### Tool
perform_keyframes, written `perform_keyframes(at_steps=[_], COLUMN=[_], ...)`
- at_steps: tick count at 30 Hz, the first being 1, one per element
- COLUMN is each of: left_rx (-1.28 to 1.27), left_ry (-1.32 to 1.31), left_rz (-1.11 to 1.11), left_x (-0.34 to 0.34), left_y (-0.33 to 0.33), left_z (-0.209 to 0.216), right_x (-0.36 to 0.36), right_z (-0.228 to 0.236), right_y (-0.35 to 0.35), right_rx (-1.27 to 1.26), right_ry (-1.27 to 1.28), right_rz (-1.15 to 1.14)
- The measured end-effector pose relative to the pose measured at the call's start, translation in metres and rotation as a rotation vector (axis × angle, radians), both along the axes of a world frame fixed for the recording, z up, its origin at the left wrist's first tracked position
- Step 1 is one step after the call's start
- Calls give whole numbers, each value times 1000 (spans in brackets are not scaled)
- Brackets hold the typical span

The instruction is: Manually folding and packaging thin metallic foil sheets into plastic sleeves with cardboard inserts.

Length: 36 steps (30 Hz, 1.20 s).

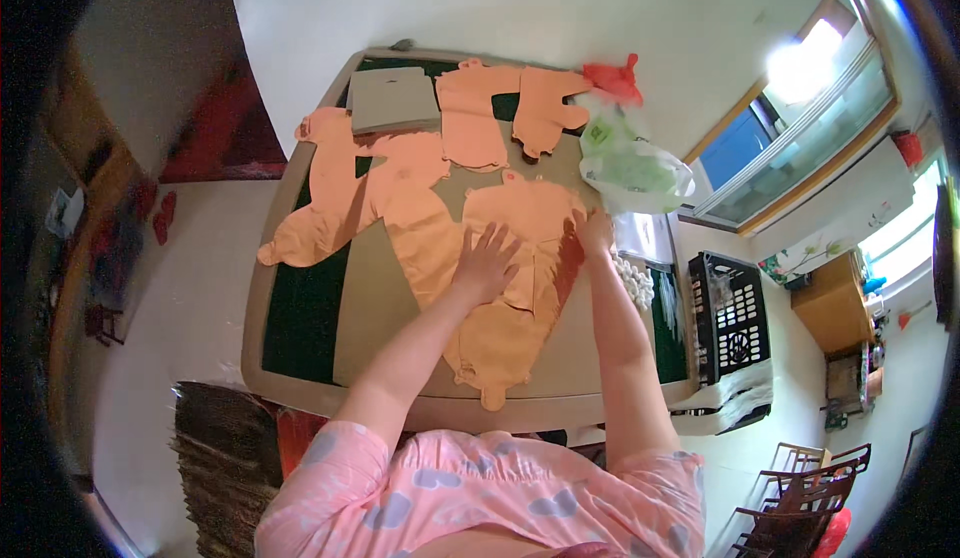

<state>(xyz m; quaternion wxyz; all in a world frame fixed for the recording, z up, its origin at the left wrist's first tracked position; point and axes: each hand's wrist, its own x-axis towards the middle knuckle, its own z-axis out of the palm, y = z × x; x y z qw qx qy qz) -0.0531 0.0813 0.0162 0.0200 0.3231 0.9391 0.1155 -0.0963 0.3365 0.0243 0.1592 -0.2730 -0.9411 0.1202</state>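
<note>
Garment (520,268) middle under left hand (487,263)

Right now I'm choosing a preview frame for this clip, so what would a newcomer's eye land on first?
Orange baby garments spread across the table catch the eye first: the nearest garment lies flat in the middle, with the left hand pressed on it and the right hand at its right edge. More orange garments lie toward the far side, beside a green-and-white plastic bag at the right corner.
</note>
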Motion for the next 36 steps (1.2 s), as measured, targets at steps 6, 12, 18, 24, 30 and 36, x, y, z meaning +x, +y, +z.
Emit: perform_keyframes(at_steps=[6, 12, 18, 24, 30, 36], left_rx=[64, 80, 25, 73, 60, 26], left_ry=[87, 186, 100, 77, 60, 32], left_rz=[25, 42, 6, 34, 19, 37], left_x=[-4, -6, -4, -3, -5, -1], left_y=[8, -2, 15, 17, 7, 7], left_z=[-19, -26, -11, -10, -12, -6], right_x=[-30, -42, -73, -61, -37, -39], right_z=[-10, 61, 4, 0, -18, -35], right_y=[25, -68, -130, -93, -8, 2], right_rx=[-28, -112, 18, -473, -148, -110], right_ry=[21, 161, 262, 371, -17, 43], right_rz=[41, 339, 516, 436, 110, 147])
